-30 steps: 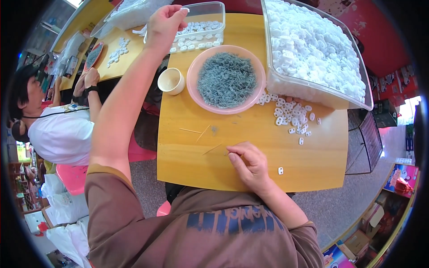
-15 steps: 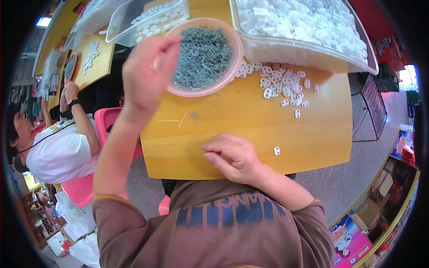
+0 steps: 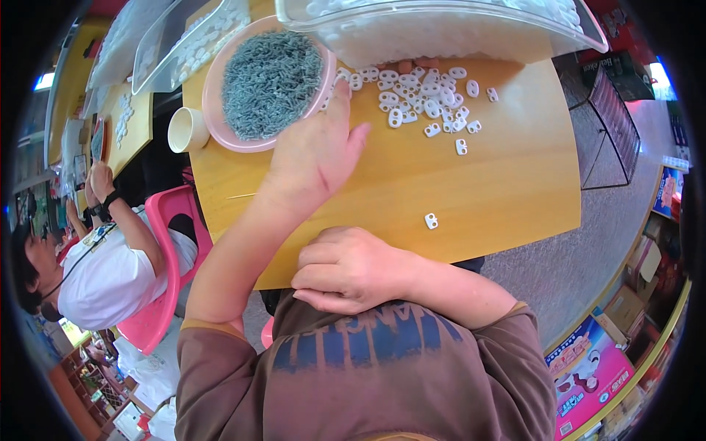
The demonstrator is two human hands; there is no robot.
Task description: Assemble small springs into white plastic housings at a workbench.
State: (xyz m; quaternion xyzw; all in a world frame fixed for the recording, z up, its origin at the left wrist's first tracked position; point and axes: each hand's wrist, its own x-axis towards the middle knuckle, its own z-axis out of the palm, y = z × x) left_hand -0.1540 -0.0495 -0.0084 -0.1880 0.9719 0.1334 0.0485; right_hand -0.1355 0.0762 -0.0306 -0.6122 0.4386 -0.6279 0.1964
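Observation:
My left hand [image 3: 312, 151] reaches over the table, fingers stretched toward the loose white plastic pieces beside the bowl and the thumb apart. Its fingertips are close to the nearest pieces, and nothing shows in its grasp. Just left of it stands a pink bowl [image 3: 213, 110] heaped with small grey metal springs [image 3: 272, 84]. My right hand [image 3: 353, 268] rests at the table's near edge with its fingers curled in; whatever they may hold is hidden. A pile of white two-holed pieces [image 3: 434, 95] lies right of the bowl. One single white piece [image 3: 431, 220] sits apart, nearer to me.
A large clear bin [image 3: 434, 44] of white parts stands at the back, and a smaller clear tub [image 3: 158, 62] at the far left. A cream cup [image 3: 188, 130] is beside the bowl. A thin stick [image 3: 241, 196] lies on the table [image 3: 500, 176]. Another person [image 3: 110, 264] sits at left.
My left hand has gone from the bowl's left side to its right, toward the white pieces. My right hand has drawn back to the table edge. The view has shifted, bringing the cup into sight.

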